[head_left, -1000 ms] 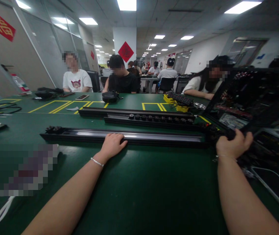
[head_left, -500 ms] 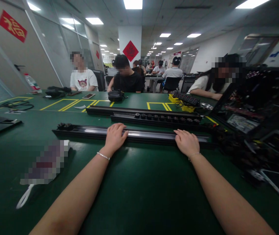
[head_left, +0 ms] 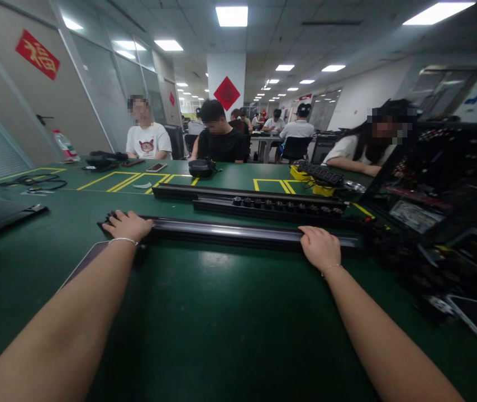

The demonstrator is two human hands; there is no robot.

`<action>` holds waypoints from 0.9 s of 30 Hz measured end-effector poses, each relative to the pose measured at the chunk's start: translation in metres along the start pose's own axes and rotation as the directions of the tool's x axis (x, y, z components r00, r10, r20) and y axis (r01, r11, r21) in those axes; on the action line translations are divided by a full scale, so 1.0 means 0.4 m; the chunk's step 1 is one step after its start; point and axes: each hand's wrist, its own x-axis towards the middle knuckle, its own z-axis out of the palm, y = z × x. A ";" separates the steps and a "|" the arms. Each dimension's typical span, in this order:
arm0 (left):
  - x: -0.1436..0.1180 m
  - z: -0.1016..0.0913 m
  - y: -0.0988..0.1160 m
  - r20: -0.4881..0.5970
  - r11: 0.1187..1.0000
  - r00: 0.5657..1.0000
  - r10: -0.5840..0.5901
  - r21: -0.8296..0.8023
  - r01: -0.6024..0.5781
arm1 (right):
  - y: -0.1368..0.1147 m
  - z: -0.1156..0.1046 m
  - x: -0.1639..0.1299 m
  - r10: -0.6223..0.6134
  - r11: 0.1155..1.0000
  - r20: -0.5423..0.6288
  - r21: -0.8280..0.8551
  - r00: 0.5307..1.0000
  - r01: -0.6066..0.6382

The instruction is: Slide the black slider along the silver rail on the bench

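A long black channel rail point(head_left: 230, 232) lies across the green table, with a shiny strip along its inside. My left hand point(head_left: 128, 225) is over the rail's left end, its fingers spread on small black parts point(head_left: 108, 218) that it partly covers. Towards the right end, my right hand point(head_left: 321, 247) grips the rail, fingers together over the edge and thumb side facing left. Behind it lie two more black rails; the nearer one point(head_left: 217, 205) carries a row of small round black parts point(head_left: 267, 204), and the farther rail point(head_left: 175, 192) looks closed.
A phone-like object point(head_left: 83, 262) is partly hidden under my left forearm. Dark equipment and loose parts crowd the right side. Yellow bins point(head_left: 322, 188), a phone point(head_left: 157, 167) and a black case point(head_left: 202, 167) are farther back. Several people sit beyond, one person point(head_left: 358, 148) at right.
My left hand has moved left along the rail from its middle to its left end, onto the small black parts. My right hand stays on the rail. The view has shifted slightly.
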 end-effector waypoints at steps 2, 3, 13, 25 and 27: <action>0.006 0.002 -0.008 0.054 1.000 0.998 0.018 -0.003 -0.018 | -0.001 -0.002 -0.001 0.005 1.000 0.005 0.008 1.000 -0.005; 0.006 0.003 -0.007 0.059 1.000 0.998 0.025 -0.005 -0.025 | -0.002 -0.003 -0.001 0.007 1.000 0.008 0.011 1.000 -0.008; -0.028 0.020 0.008 -0.090 0.994 0.991 0.100 -0.040 -0.104 | -0.006 -0.012 -0.001 0.016 1.000 0.042 0.000 0.999 -0.016; -0.062 0.090 0.040 -0.231 0.929 0.971 -0.056 -0.368 -0.034 | -0.004 -0.008 -0.002 0.005 1.000 0.015 0.006 1.000 -0.005; -0.066 0.093 0.037 -0.260 0.927 0.965 -0.043 -0.371 -0.059 | -0.003 -0.004 -0.002 0.009 1.000 -0.002 -0.001 1.000 -0.009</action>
